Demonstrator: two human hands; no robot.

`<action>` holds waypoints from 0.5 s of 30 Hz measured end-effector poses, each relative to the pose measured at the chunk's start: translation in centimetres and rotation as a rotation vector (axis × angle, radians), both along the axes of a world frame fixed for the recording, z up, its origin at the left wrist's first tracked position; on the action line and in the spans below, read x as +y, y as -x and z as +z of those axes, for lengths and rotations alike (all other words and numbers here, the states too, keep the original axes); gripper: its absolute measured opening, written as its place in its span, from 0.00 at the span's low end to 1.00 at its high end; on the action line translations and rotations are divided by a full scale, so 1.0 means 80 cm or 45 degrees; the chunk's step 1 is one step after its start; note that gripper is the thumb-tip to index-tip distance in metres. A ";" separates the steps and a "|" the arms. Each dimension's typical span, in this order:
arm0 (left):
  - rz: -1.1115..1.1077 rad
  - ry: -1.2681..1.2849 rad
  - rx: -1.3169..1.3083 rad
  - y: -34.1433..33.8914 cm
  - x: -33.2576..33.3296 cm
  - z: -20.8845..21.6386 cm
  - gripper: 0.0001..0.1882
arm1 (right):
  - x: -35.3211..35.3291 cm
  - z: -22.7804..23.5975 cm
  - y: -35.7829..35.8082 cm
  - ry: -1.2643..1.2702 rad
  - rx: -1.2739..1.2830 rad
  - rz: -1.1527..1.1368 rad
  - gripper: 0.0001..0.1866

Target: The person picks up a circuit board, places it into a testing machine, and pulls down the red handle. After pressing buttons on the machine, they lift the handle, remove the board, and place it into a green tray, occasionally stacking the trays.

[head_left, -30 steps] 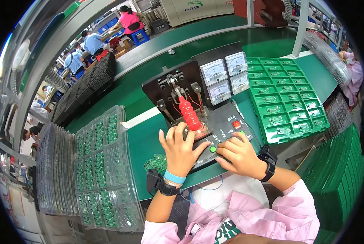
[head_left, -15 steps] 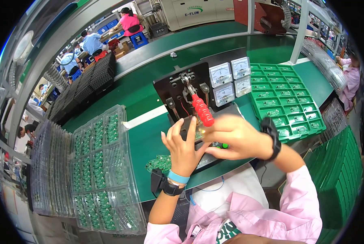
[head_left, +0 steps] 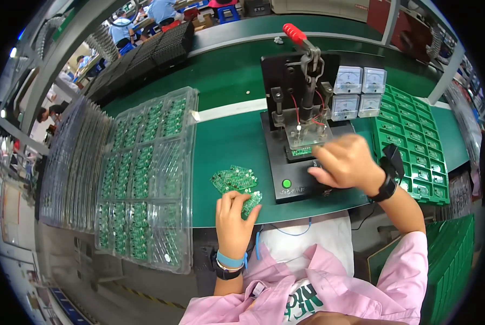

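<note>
Past the metal frame, co-workers in blue (head_left: 162, 11) sit along a busy workshop floor, and the near bench (head_left: 215, 149) spreads its green surface under everything. In front of the person stands a black clamp fixture (head_left: 279, 162), its red handle (head_left: 294, 33) tipped up and back, with four dial meters (head_left: 348, 79) alongside.

One circuit board (head_left: 302, 151) sits in the fixture, below its clear plate (head_left: 307, 133); I'd judge it partway through its turn. More boards lie in a loose pile (head_left: 230, 176) on the bench, apparently yet to be handled. The clear tray (head_left: 187, 216) at left and the green tray (head_left: 379, 142) at right both hold boards — which ones are finished, I can't tell.

The left hand (head_left: 232, 219) has thumb and fingers about a loose board (head_left: 252, 201) at the pile's near end, though whether it truly grips is unclear. The right hand (head_left: 350, 165) is blurred and half curled beside the seated board — nothing shows in it, but its fingertips can't be made out.

Pale lettering marks the fixture's base near a green button (head_left: 287, 183), the meter scales are too small to read, and bold dark letters cross the person's shirt (head_left: 303, 303).
</note>
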State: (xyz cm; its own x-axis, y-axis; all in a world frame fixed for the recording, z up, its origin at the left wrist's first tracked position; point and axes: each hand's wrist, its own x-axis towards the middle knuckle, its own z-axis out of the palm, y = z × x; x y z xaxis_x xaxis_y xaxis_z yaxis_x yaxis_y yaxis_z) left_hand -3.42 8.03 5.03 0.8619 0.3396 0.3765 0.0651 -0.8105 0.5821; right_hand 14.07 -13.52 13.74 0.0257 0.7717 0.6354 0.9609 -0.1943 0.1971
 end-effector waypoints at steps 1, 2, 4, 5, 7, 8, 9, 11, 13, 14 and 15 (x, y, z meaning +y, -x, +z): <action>0.002 0.009 0.009 0.003 0.000 -0.006 0.07 | 0.004 -0.017 0.009 0.248 0.138 -0.237 0.12; -0.003 -0.016 -0.011 0.004 0.000 -0.014 0.07 | 0.008 -0.032 0.012 0.497 0.273 -0.473 0.11; -0.032 -0.070 -0.066 0.003 -0.002 -0.023 0.05 | 0.007 -0.053 -0.001 0.462 0.234 -0.463 0.11; -0.042 -0.066 -0.067 0.001 -0.002 -0.022 0.05 | 0.006 -0.062 -0.009 0.421 0.192 -0.448 0.11; -0.051 -0.106 -0.057 0.000 0.006 -0.017 0.06 | 0.005 -0.063 -0.011 0.376 0.147 -0.424 0.11; -0.057 -0.126 -0.052 -0.002 0.008 -0.015 0.06 | 0.007 -0.061 -0.009 0.391 0.094 -0.391 0.11; -0.055 -0.129 -0.053 -0.008 0.008 -0.010 0.06 | 0.010 -0.059 -0.008 0.405 0.039 -0.354 0.12; -0.054 -0.129 -0.226 -0.025 0.006 0.010 0.06 | 0.011 -0.058 -0.009 0.416 -0.017 -0.321 0.12; -0.071 -0.119 -0.313 -0.047 -0.003 0.027 0.07 | 0.005 -0.062 -0.013 0.353 -0.113 -0.276 0.13; -0.204 -0.208 -0.397 -0.061 -0.014 0.034 0.08 | -0.001 -0.063 -0.014 0.325 -0.158 -0.260 0.13; -0.324 -0.306 -0.482 -0.073 -0.022 0.040 0.09 | -0.006 -0.059 -0.011 0.324 -0.159 -0.263 0.13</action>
